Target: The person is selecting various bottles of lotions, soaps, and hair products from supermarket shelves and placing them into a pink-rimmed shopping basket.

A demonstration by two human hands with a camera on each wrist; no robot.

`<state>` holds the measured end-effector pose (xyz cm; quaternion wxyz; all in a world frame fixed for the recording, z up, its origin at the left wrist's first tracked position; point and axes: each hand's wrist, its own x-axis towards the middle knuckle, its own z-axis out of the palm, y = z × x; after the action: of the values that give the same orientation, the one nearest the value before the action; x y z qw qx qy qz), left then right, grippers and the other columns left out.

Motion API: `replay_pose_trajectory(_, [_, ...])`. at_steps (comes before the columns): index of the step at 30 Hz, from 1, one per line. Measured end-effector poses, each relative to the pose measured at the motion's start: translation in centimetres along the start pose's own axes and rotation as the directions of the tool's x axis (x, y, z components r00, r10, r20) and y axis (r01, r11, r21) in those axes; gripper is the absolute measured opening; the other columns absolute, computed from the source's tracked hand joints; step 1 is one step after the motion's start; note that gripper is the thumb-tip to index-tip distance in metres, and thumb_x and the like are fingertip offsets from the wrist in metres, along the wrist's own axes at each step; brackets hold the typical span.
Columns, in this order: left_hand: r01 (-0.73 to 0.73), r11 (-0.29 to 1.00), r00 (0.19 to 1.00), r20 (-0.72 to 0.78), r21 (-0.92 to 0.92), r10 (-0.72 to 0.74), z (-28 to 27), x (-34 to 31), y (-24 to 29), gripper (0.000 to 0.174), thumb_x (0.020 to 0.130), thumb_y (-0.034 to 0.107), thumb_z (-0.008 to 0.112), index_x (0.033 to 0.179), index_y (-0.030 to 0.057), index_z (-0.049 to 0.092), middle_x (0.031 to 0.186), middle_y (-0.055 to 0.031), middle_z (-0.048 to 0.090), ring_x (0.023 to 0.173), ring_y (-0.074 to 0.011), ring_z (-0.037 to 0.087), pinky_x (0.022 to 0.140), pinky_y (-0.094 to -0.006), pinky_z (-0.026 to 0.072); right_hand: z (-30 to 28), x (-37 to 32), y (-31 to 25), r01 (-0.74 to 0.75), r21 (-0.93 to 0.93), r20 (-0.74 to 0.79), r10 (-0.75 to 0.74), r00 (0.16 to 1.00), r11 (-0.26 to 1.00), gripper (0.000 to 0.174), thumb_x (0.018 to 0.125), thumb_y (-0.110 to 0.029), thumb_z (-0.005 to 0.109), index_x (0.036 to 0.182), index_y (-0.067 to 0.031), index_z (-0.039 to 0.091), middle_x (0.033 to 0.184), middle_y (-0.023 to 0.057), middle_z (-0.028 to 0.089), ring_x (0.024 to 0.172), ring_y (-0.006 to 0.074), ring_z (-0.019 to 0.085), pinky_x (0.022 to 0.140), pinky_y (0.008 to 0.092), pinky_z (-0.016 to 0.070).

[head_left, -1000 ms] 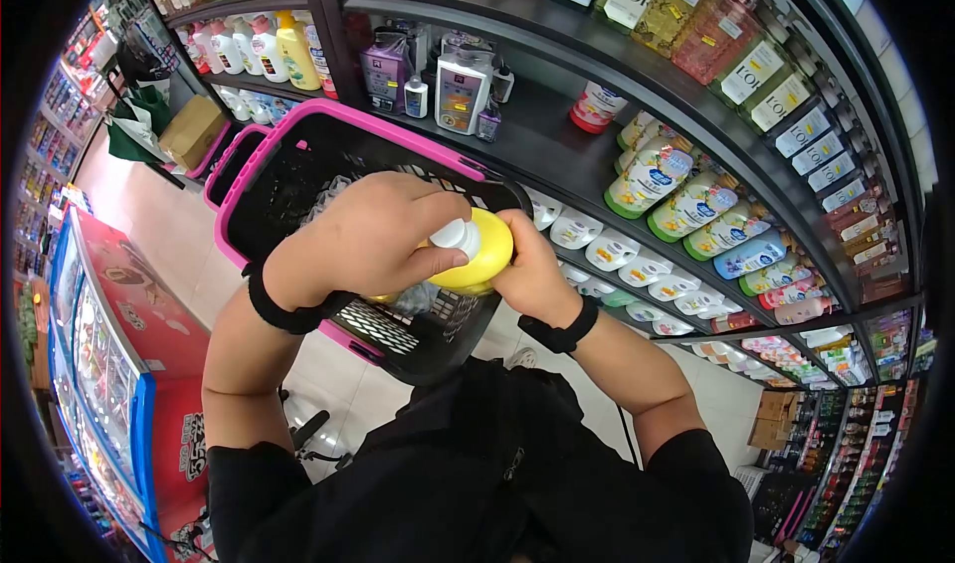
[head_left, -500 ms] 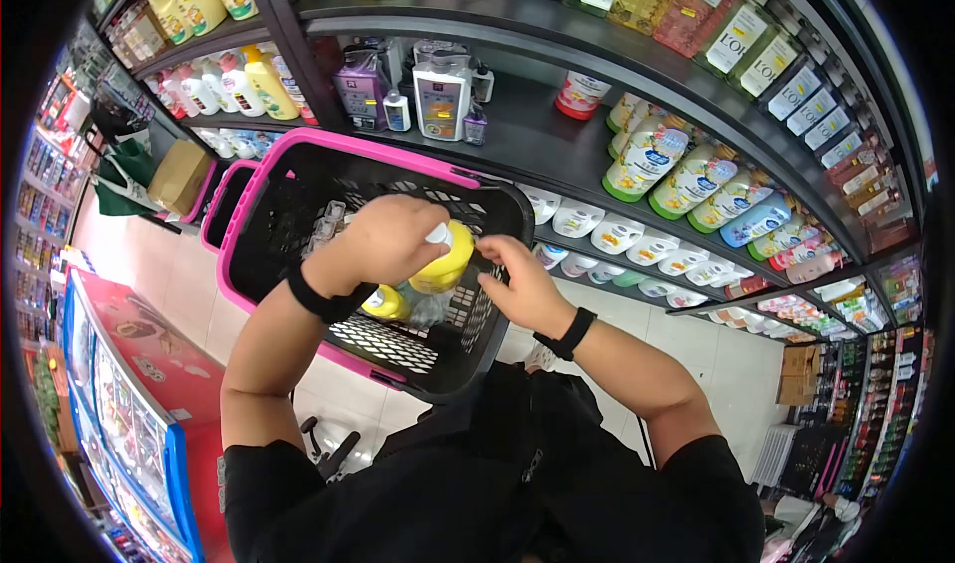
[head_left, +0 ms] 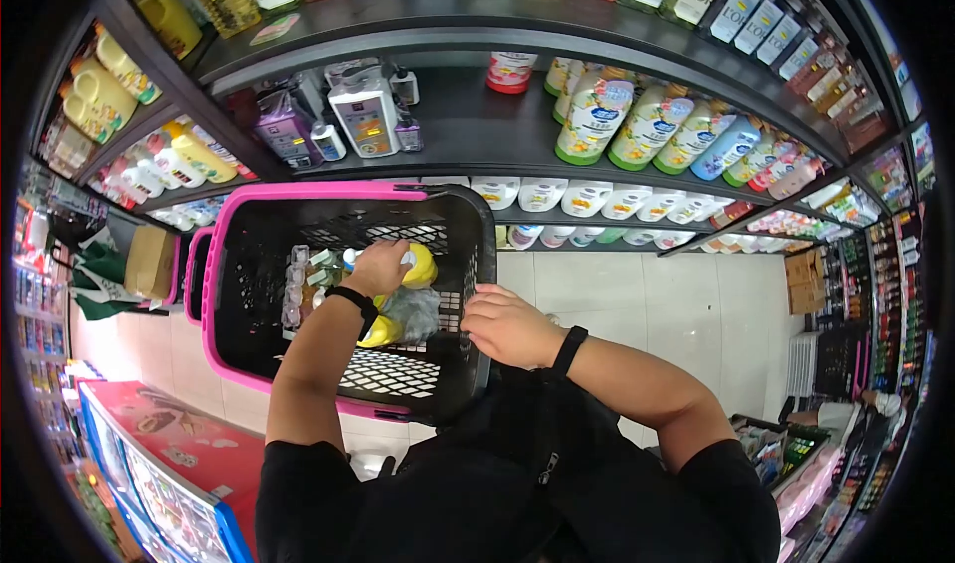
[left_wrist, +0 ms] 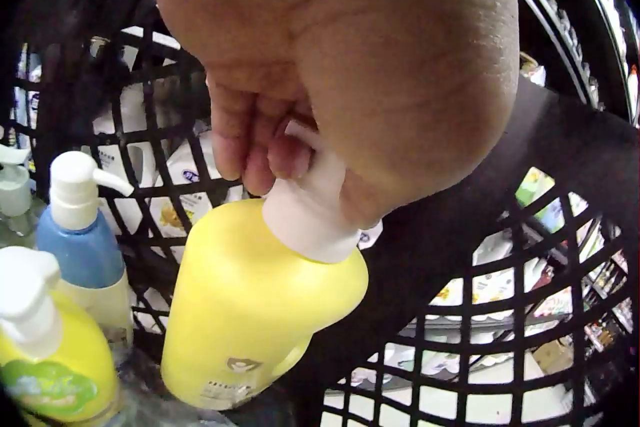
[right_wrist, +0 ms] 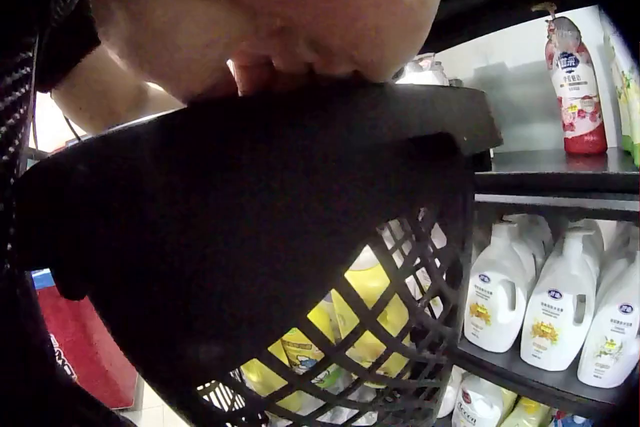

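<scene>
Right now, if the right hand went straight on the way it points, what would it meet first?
The right hand rests on the basket's black rim; beyond it, the greyish plastic bag looks first in line, though it may lie too low.

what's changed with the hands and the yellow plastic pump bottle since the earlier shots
The left hand has lowered the yellow plastic pump bottle into the black plastic basket with pink trim. The right hand has let go of the bottle and now holds the basket's black rim. The left hand's grip on the white pump top stayed.
</scene>
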<state>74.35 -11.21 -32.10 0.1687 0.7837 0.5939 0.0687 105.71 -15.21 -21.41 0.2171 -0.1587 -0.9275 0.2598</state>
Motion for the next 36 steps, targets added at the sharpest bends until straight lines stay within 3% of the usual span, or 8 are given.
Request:
replay_pose_trajectory(1, [0.065, 0.997, 0.995, 0.078, 0.03, -0.068, 0.6, 0.3, -0.6, 0.037, 0.086, 0.022, 0.068, 0.119, 0.0064, 0.058, 0.115, -0.0175, 0.066, 0.113, -0.0379, 0.06, 0.097, -0.0474, 0.0483, 0.2, -0.1, -0.1, 0.006, -0.019, -0.018, -0.006, 1.0, 1.0, 0.013, 0.081, -0.012, 0.068, 0.093, -0.0072, 0.066, 0.098, 0.0083, 0.061, 0.107, 0.0276, 0.059, 0.113, 0.0461, 0.0394])
replay_pose_trajectory(5, [0.07, 0.997, 0.99, 0.119, 0.039, -0.074, 2.6, 1.1, -3.4, 0.034, 0.087, 0.021, 0.068, 0.116, 0.0052, 0.058, 0.116, -0.0181, 0.066, 0.114, -0.0386, 0.059, 0.098, -0.0478, 0.0473, 0.3, 0.1, -0.5, 0.004, -0.039, -0.068, -0.006, 0.998, 0.999, 0.012, 0.079, -0.012, 0.068, 0.089, -0.0074, 0.066, 0.095, 0.0073, 0.059, 0.104, 0.0269, 0.059, 0.112, 0.0459, 0.0397])
replay_pose_trajectory(13, [0.227, 0.973, 0.952, 0.199, 0.046, -0.231, 4.5, 0.8, -5.1, 0.038, 0.086, 0.02, 0.071, 0.118, 0.006, 0.055, 0.116, -0.0217, 0.065, 0.114, -0.0407, 0.06, 0.096, -0.0501, 0.0486, 1.3, 0.1, -0.2, -0.007, -0.078, -0.069, 0.002, 0.998, 0.997, 0.01, 0.077, -0.014, 0.069, 0.082, -0.0097, 0.062, 0.086, 0.0055, 0.054, 0.096, 0.0267, 0.058, 0.11, 0.0446, 0.0398])
replay_pose_trajectory(15, [0.247, 0.968, 0.951, 0.186, 0.034, -0.249, 3.8, 0.3, -4.1, 0.039, 0.085, 0.019, 0.071, 0.118, 0.0038, 0.057, 0.113, -0.0234, 0.066, 0.113, -0.042, 0.059, 0.096, -0.0507, 0.0475, 0.8, 0.2, -0.1, -0.009, -0.089, -0.066, 0.003, 0.998, 0.996, 0.011, 0.076, -0.014, 0.069, 0.081, -0.0098, 0.061, 0.085, 0.0056, 0.054, 0.095, 0.0269, 0.058, 0.107, 0.0444, 0.041])
replay_pose_trajectory(19, [0.138, 0.989, 0.985, 0.095, 0.05, -0.143, 4.8, -1.3, -4.3, 0.044, 0.083, 0.021, 0.071, 0.119, 0.004, 0.054, 0.11, -0.02, 0.066, 0.109, -0.0407, 0.062, 0.091, -0.0511, 0.0479, 0.9, 1.2, -0.3, -0.021, -0.08, -0.007, 0.02, 1.0, 0.997, 0.014, 0.075, -0.014, 0.07, 0.087, -0.0094, 0.066, 0.085, 0.0055, 0.056, 0.093, 0.0268, 0.058, 0.105, 0.0444, 0.0421])
replay_pose_trajectory(27, [0.315, 0.899, 0.923, 0.122, 0.304, -0.365, 7.8, -0.1, -3.6, 0.045, 0.085, 0.025, 0.074, 0.123, 0.0107, 0.054, 0.114, -0.0122, 0.066, 0.108, -0.0321, 0.066, 0.085, -0.0463, 0.0543, 0.7, 1.8, -0.8, -0.033, -0.102, 0.038, 0.038, 0.999, 0.994, 0.014, 0.077, -0.013, 0.07, 0.091, -0.0108, 0.069, 0.084, 0.0043, 0.057, 0.091, 0.0259, 0.057, 0.102, 0.0441, 0.0421])
replay_pose_trajectory(30, [0.263, 0.894, 0.949, 0.069, 0.363, -0.307, 7.0, -0.5, -3.2, 0.02, 0.094, 0.017, 0.057, 0.112, 0.0128, 0.06, 0.107, -0.009, 0.069, 0.1, -0.0292, 0.07, 0.08, -0.0443, 0.0556, 0.8, 1.8, -0.8, -0.033, -0.097, 0.033, 0.037, 0.999, 0.995, 0.013, 0.077, -0.013, 0.07, 0.09, -0.0108, 0.069, 0.084, 0.0045, 0.057, 0.091, 0.0261, 0.057, 0.102, 0.0436, 0.0421])
replay_pose_trajectory(36, [0.31, 0.893, 0.948, -0.038, 0.325, -0.316, 9.0, -1.1, -4.0, 0.019, 0.093, 0.019, 0.055, 0.11, 0.0167, 0.063, 0.11, -0.0053, 0.069, 0.102, -0.0279, 0.069, 0.083, -0.0467, 0.0531, 1.0, 1.5, -0.6, -0.02, -0.097, 0.027, 0.023, 0.999, 0.995, 0.012, 0.076, -0.014, 0.071, 0.087, -0.0106, 0.067, 0.082, 0.0048, 0.055, 0.09, 0.0261, 0.057, 0.101, 0.0434, 0.0424])
